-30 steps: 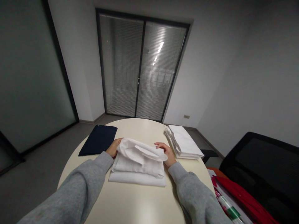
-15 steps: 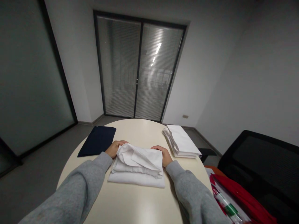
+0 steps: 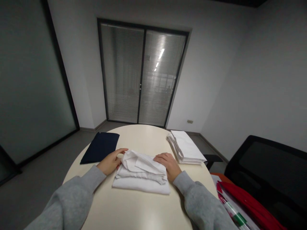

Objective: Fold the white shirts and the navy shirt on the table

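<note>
A folded white cloth (image 3: 144,174) lies in thick layers on the table in front of me, its upper layer loosely bunched. My left hand (image 3: 110,162) is at its far left corner, fingers stretched forward and slightly apart, with a small gap between thumb and forefinger. On the other side, my right hand (image 3: 169,165) rests over the right edge, its fingers laid out on top of the cloth. Part of the right thumb is hidden. A dark navy folded cloth (image 3: 100,147) lies just beyond my left hand.
Another stack of white folded cloth (image 3: 189,148) sits at the table's far right edge. The round cream table (image 3: 141,209) is bordered on the right by a black mesh chair (image 3: 268,172), with a red bag (image 3: 249,198) on it. Glass doors (image 3: 141,76) stand behind.
My left hand has drawn back toward me and left, loosening from the cloth's corner. The right hand has shifted up onto the cloth's top. The cloth stays in place.
</note>
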